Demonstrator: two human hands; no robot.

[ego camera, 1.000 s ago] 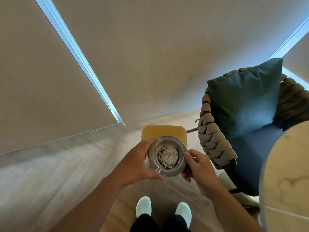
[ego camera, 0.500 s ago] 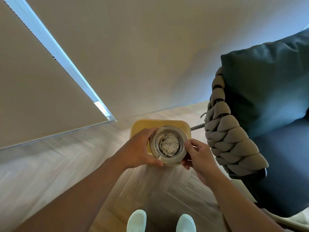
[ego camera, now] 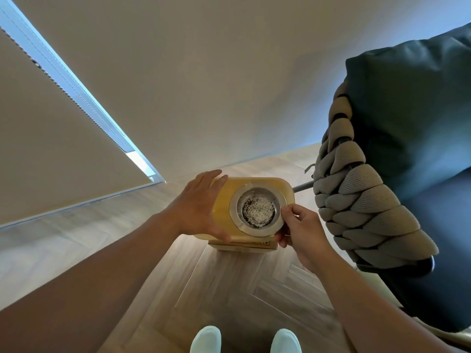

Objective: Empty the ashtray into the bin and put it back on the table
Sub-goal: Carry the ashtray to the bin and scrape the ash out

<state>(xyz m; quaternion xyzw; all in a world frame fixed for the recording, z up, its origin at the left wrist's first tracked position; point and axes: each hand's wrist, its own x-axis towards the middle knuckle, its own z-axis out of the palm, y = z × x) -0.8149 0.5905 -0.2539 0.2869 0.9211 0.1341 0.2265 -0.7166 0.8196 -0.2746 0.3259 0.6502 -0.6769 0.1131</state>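
A round metal ashtray point(ego camera: 257, 197) with speckled grey ash in its bowl is held level above the yellow lid of a small bin point(ego camera: 285, 189) on the floor. My right hand point(ego camera: 302, 233) pinches the ashtray's right rim between thumb and fingers. My left hand point(ego camera: 198, 205) is off the ashtray; its fingers are spread and its palm lies over the left side of the bin lid, thumb at the lid's near edge. The table is out of view.
A chair with a thick braided rope arm point(ego camera: 356, 200) and a dark teal cushion point(ego camera: 413, 103) stands close on the right of the bin. Beige blinds point(ego camera: 51, 136) hang at the left and behind. My white shoes point(ego camera: 206, 338) stand on herringbone wood floor.
My left hand let go of the ashtray and moved left onto the bin lid. The right hand alone now holds the ashtray. The view has closed in on the bin.
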